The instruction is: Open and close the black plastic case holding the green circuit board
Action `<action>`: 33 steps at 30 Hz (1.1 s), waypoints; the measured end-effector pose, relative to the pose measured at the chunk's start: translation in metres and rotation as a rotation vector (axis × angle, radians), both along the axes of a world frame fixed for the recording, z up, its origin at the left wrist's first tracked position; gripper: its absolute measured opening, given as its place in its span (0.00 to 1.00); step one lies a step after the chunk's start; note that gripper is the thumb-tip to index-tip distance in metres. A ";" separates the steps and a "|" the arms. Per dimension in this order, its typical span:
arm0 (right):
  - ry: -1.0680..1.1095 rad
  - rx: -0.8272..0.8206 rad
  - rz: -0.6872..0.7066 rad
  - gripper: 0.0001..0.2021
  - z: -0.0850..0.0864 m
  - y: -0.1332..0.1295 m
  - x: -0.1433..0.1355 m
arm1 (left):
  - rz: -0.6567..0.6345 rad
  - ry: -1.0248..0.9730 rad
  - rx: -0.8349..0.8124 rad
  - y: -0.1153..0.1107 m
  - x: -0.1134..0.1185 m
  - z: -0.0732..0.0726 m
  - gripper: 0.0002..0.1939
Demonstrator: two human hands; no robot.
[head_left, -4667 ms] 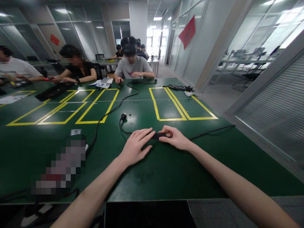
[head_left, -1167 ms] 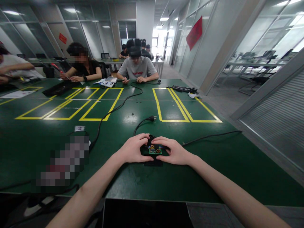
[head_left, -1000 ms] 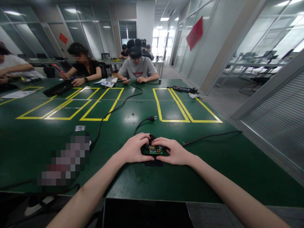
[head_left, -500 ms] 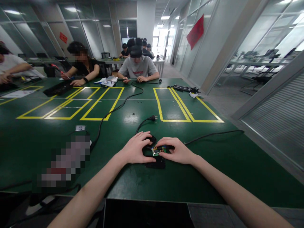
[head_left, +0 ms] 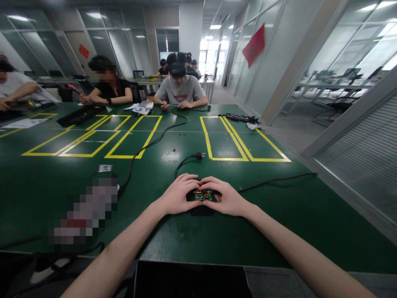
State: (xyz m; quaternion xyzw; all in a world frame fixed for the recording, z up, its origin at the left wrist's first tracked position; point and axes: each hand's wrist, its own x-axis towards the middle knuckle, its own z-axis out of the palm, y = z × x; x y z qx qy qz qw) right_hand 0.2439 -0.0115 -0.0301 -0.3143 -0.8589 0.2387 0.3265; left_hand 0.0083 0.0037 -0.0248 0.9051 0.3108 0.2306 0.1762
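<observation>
A small green circuit board [head_left: 199, 197] with copper-coloured ring coils lies between my two hands, level with the black plastic housing [head_left: 201, 211] beneath it. My left hand [head_left: 177, 193] curls around the left side of the housing, thumb along the near edge and fingers at the far edge. From the right, my right hand [head_left: 228, 196] closes on the board with thumb and fingers. Both sets of fingertips almost meet over the parts. My fingers hide much of the housing, so I cannot tell whether the board sits fully inside it.
Beyond my hands lies a black power plug [head_left: 199, 155] on its cord. Another black cable [head_left: 279, 179] runs right. A blurred-out object [head_left: 89, 207] lies at left by a paper tag [head_left: 105, 168]. Yellow tape outlines [head_left: 229, 158] mark the green table. Several people sit across it.
My right hand has moved left with the circuit board, bringing it down over the housing. The board now lies flatter, and my hands are closer together.
</observation>
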 end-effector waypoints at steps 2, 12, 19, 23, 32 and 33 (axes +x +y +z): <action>-0.055 -0.010 -0.033 0.16 0.001 0.000 -0.001 | 0.007 -0.023 0.023 0.001 0.000 -0.001 0.16; -0.146 0.017 -0.275 0.18 -0.003 0.003 -0.001 | 0.165 -0.125 0.079 0.004 -0.010 0.002 0.09; -0.166 0.036 -0.300 0.19 -0.001 0.003 -0.001 | 0.211 0.007 0.098 0.007 -0.009 -0.001 0.04; -0.171 0.020 -0.323 0.21 0.000 0.002 -0.002 | 0.235 0.075 0.120 0.008 -0.007 -0.003 0.06; -0.179 0.024 -0.385 0.08 0.009 0.015 0.024 | 0.241 -0.029 0.213 0.007 -0.010 0.004 0.09; -0.193 0.023 -0.389 0.09 0.011 0.015 0.028 | 0.231 -0.064 0.234 0.006 -0.010 0.007 0.09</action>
